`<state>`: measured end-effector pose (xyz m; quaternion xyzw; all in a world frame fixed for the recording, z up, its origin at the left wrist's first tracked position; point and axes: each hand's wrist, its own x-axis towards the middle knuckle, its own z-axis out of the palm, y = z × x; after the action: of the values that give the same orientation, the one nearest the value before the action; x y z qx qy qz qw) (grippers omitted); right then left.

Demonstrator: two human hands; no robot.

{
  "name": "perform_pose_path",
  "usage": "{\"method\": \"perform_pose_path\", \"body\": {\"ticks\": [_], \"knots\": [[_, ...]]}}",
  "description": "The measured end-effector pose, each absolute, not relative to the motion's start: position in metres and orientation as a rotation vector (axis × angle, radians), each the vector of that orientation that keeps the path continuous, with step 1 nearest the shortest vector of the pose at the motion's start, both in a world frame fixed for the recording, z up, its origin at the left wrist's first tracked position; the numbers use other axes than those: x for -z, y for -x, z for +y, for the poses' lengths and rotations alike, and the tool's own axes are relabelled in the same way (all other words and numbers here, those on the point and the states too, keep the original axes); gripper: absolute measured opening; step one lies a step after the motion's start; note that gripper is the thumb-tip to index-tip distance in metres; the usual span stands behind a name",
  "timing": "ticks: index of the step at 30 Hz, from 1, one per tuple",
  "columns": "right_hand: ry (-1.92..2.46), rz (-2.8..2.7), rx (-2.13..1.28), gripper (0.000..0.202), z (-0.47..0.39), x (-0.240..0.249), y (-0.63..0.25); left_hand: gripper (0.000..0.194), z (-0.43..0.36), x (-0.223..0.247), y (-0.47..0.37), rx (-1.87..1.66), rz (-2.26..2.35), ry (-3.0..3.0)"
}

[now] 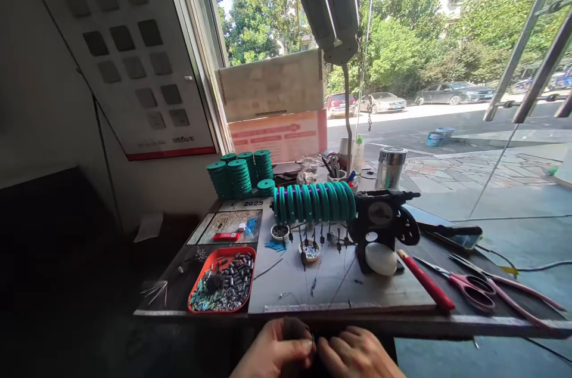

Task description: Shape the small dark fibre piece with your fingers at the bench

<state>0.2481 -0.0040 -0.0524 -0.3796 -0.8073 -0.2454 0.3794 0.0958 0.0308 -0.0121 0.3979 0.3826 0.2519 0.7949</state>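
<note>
My left hand and my right hand meet at the bottom edge of the view, just below the front edge of the work table. Their fingertips pinch together around something very small and dark; what it is cannot be made out. On the table ahead, a row of green spools sits on a black winding machine with thin lines and small weights hanging down. An orange tray full of small metal sinkers lies to the left of my hands.
Stacked green spools stand at the back left. Red-handled scissors, a red-handled tool and pliers lie at the right. Two small bowls of beads, a metal canister and a lamp arm stand mid-table.
</note>
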Motion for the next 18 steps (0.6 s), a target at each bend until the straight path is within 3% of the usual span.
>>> {"method": "perform_pose_path", "body": {"ticks": [4, 18], "knots": [[0.984, -2.090, 0.534, 0.057, 0.001, 0.061, -0.256, 0.018, 0.031, 0.009, -0.095, -0.458, 0.891, -0.835], [1.100, -2.249, 0.369, 0.021, -0.001, 0.096, -0.248, 0.010, 0.043, 0.005, -0.104, -0.311, 1.192, -1.138]]}}
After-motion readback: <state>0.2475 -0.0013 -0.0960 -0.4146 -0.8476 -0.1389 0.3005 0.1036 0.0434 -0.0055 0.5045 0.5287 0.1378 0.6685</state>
